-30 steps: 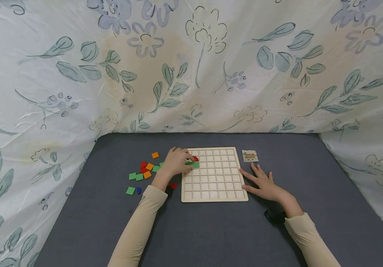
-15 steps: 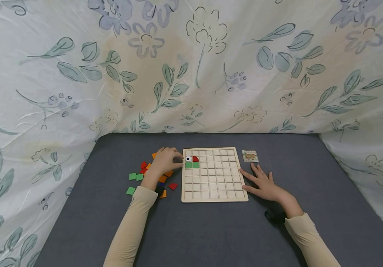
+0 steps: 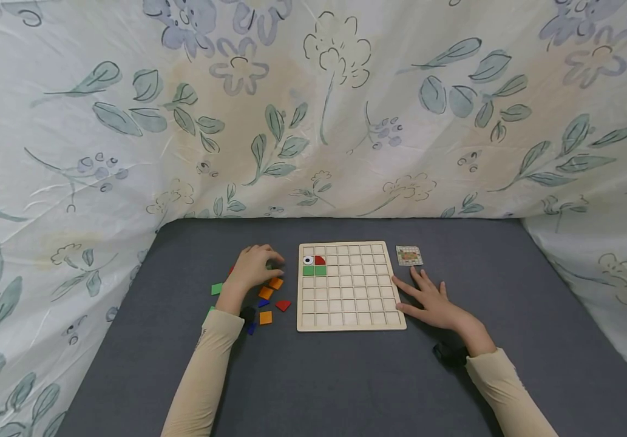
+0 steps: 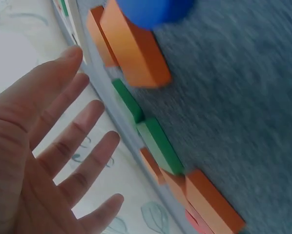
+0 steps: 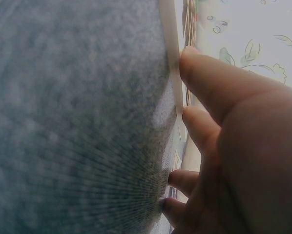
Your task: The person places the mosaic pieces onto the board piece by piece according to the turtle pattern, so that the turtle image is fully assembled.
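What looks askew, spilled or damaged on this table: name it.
Nothing looks spilled or damaged. Only the small, flat orange, red, green and blue tiles lie at mixed angles left of the square pale wooden grid board, seemingly just unsorted.

Around the board [image 3: 346,300], bare table [image 3: 351,382] gives passage at 6 o'clock; loose orange tiles [image 3: 266,293] and the left grip [image 3: 252,267] obstruct 9, the right grip [image 3: 434,304] 3.

left hand [image 3: 252,270]: withdrawn leftward from board [image 3: 351,297] to above loose tiles | eye tile [image 3: 308,260] and green tile [image 3: 308,271] below it: now uncovered | orange tile [image 3: 266,317] near wrist: now fully visible
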